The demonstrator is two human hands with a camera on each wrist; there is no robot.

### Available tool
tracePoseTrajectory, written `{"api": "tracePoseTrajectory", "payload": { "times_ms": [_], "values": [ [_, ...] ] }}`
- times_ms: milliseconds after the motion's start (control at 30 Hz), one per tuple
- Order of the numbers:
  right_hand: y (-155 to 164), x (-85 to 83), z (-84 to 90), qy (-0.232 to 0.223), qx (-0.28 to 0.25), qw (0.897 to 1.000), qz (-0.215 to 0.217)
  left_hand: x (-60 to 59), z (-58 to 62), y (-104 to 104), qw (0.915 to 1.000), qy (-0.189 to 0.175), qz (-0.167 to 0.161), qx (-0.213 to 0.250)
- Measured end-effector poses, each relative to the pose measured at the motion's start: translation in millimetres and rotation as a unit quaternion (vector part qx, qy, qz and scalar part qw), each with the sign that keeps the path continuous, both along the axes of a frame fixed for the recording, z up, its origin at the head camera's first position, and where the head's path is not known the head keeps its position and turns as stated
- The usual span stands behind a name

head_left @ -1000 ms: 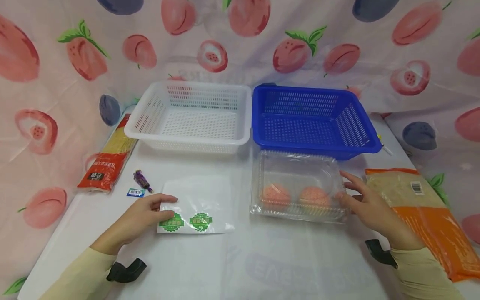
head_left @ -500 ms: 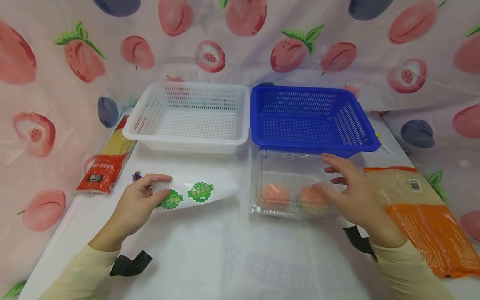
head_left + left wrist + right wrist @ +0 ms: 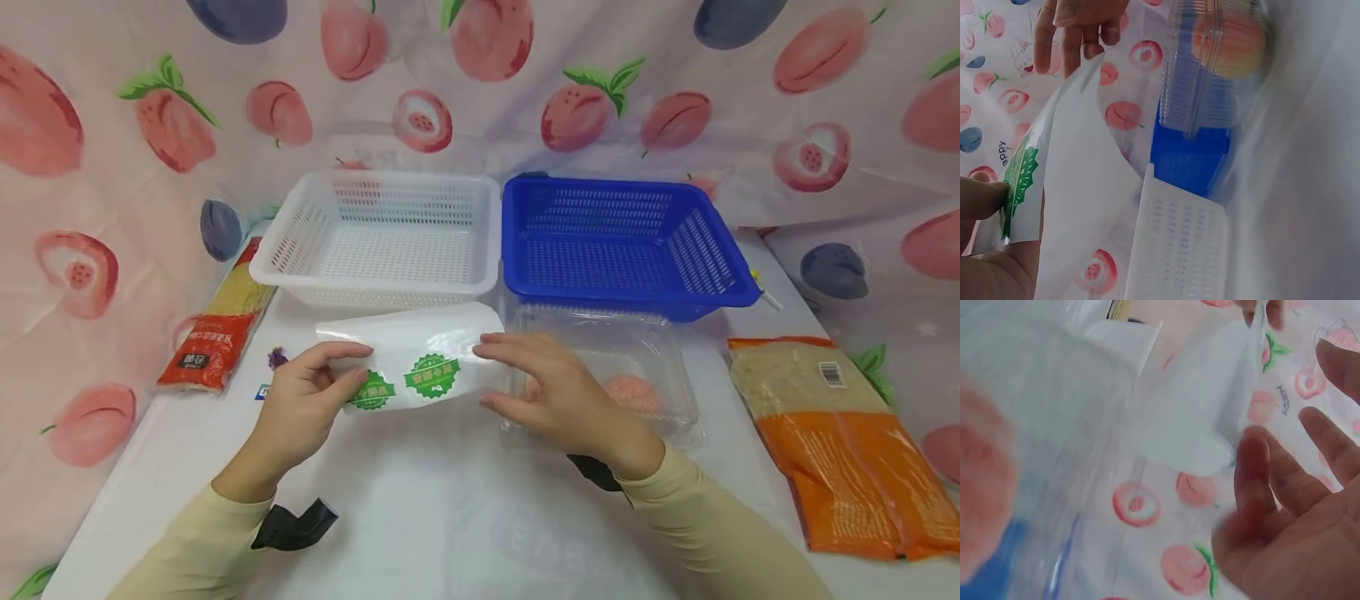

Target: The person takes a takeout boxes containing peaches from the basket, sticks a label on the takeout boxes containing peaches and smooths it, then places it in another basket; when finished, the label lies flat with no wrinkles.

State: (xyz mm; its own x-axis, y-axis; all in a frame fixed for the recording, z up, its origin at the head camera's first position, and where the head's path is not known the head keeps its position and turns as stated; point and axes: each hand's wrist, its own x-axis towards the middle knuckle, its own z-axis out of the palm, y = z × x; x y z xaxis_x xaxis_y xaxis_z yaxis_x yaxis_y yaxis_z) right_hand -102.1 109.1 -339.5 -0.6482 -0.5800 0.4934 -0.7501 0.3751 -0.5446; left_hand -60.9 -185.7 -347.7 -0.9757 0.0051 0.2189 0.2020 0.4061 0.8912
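My left hand (image 3: 351, 371) pinches the left end of a white plastic bag (image 3: 431, 350) with two green round stickers and holds it off the table. In the left wrist view the thumb (image 3: 979, 197) presses on a sticker of the bag (image 3: 1072, 187). My right hand (image 3: 491, 371) is at the bag's right end, its fingers spread and straight, gripping nothing. Its palm (image 3: 1285, 506) faces the bag (image 3: 1204, 425) in the right wrist view. Behind it a clear clamshell box (image 3: 637, 350) holds pink round pieces (image 3: 632, 392).
A white basket (image 3: 300, 250) and a blue basket (image 3: 738, 287) stand side by side at the back. A red-and-yellow noodle packet (image 3: 213, 333) lies at the left, with a purple candy (image 3: 277, 358) beside it. An orange-and-beige packet (image 3: 847, 442) lies at the right.
My left hand lifted the bag off the table and carried it right. My right hand left the clamshell box and moved left to the bag's right end.
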Motion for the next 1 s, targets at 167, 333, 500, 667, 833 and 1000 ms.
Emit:
{"api": "tracePoseTrajectory", "payload": {
  "times_ms": [167, 333, 500, 667, 833, 1000],
  "values": [
    [-11, -1.0, -2.1, 0.006, 0.02, 1.0, 0.015, -2.1, 0.5, 4, 0.9995, 0.008, -0.012, 0.027],
    [-17, -1.7, -4.5, -0.027, 0.024, 0.999, 0.02, -4.4, 2.4, 9, 0.9991, 0.008, -0.017, 0.039],
    [-22, -0.4, -3.2, -0.04, 0.03, 0.999, 0.017, -6.9, 1.9, 12, 0.9992, 0.001, -0.02, 0.034],
    [-26, -0.4, -2.3, -0.05, 0.025, 0.998, 0.02, -8.7, 1.4, 13, 0.9996, -0.005, -0.019, 0.02],
    [-25, -2.0, -6.4, -0.067, -0.045, 0.996, 0.021, -9.0, 1.0, 12, 0.9998, -0.016, -0.012, 0.002],
    [-21, -4.0, -7.1, -0.1, -0.143, 0.985, 0.014, -9.1, -3.1, 7, 0.9996, -0.022, -0.009, -0.016]
  ]
}}
